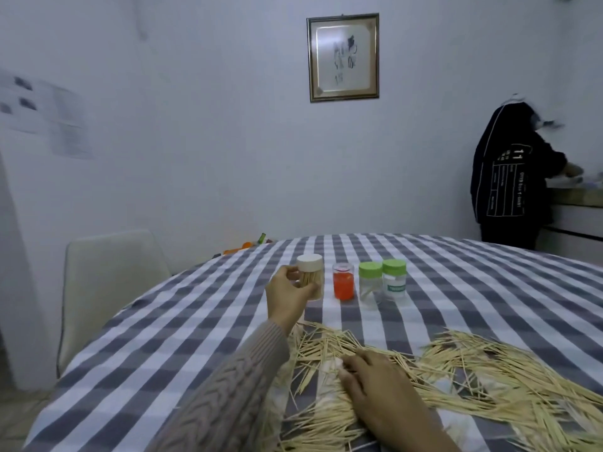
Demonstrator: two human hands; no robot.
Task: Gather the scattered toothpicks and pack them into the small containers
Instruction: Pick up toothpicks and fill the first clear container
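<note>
A wide heap of scattered toothpicks [483, 386] covers the near part of the checked tablecloth [195, 321]. My left hand [287, 296] grips a small white-capped container [310, 278] full of toothpicks, at the left end of a row. Beside it stand an orange container [343, 282] and two clear green-capped containers [370, 283] [394, 278]. My right hand [375, 383] rests on the toothpicks near the front, fingers pointing left; whether it pinches any is not visible.
A white chair [107, 288] stands at the table's left side. A person in a dark jacket [509, 184] stands at a counter at the far right. Small orange and green items [248, 245] lie beyond the table's far edge.
</note>
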